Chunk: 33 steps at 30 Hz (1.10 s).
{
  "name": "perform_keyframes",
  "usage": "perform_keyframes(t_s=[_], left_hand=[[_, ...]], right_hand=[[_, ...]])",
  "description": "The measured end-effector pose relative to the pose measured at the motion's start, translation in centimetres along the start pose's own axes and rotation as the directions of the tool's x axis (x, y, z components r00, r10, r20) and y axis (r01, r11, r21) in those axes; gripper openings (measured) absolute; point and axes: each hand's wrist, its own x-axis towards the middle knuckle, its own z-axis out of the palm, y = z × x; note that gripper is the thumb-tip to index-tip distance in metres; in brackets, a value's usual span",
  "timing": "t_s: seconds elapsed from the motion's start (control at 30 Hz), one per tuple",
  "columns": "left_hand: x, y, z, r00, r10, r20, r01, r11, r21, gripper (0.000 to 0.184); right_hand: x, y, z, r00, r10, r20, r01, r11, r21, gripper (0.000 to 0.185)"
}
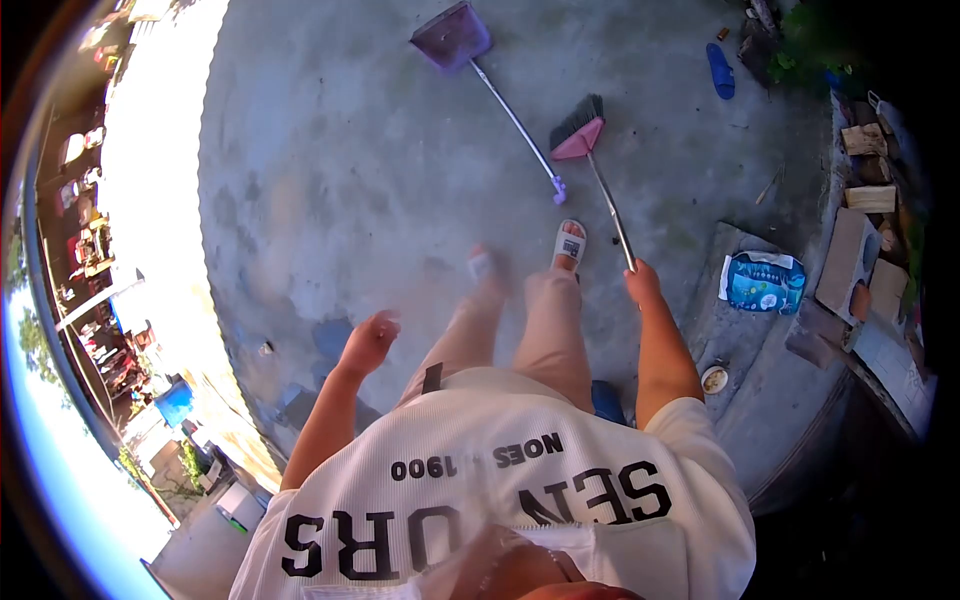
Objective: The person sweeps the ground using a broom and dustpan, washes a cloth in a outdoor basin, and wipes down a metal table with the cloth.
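Note:
My right hand (643,283) is wrapped round the metal handle of a broom (606,196). The broom has a pink head with dark bristles, pointing away from me over the concrete floor. On the left side of the view, my left hand (374,338) hangs in the air with its fingers curled; they are slightly blurred, and whether anything is in them cannot be made out. A purple dustpan (452,38) with a long silver handle lies on the floor ahead, its handle end near the broom head.
Beyond my sandalled feet stretches concrete floor (330,150). A blue slipper (720,71) lies at the upper right. To the right are a blue package (763,282), a small bowl (714,380), concrete blocks (848,262) and wood pieces. Bright, sunlit ground borders the left.

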Motion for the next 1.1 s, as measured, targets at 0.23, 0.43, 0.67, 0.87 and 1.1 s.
perform_keyframes(t_s=[0.23, 0.43, 0.67, 0.87, 1.1], left_hand=[[5.5, 7.5, 5.2, 0.973, 0.198, 0.123, -0.223, 0.942, 0.25, 0.029], [9.8, 10.2, 8.5, 0.975, 0.192, 0.115, -0.21, 0.963, 0.168, 0.027], [11.3, 8.1, 11.1, 0.989, 0.02, 0.147, -0.039, 0.991, 0.129, 0.027], [12.9, 7.4, 11.0, 0.992, -0.018, 0.128, -0.012, 0.973, 0.231, 0.032], [14.8, 3.5, 4.8, 0.944, -0.136, -0.301, 0.17, 0.981, 0.089, 0.041]], right_hand=[[3.2, 7.8, -6.0, 0.982, -0.186, -0.006, 0.179, 0.951, -0.251, 0.027], [6.9, 6.0, -5.2, 0.947, -0.165, 0.275, 0.186, 0.981, -0.054, 0.023], [8.0, 9.6, 0.9, 0.934, -0.3, 0.196, 0.314, 0.948, -0.045, 0.021], [6.4, 5.7, 0.1, 0.911, -0.227, 0.345, 0.184, 0.971, 0.152, 0.024], [6.8, -1.1, 0.1, 0.843, -0.334, 0.422, 0.213, 0.927, 0.308, 0.027]])
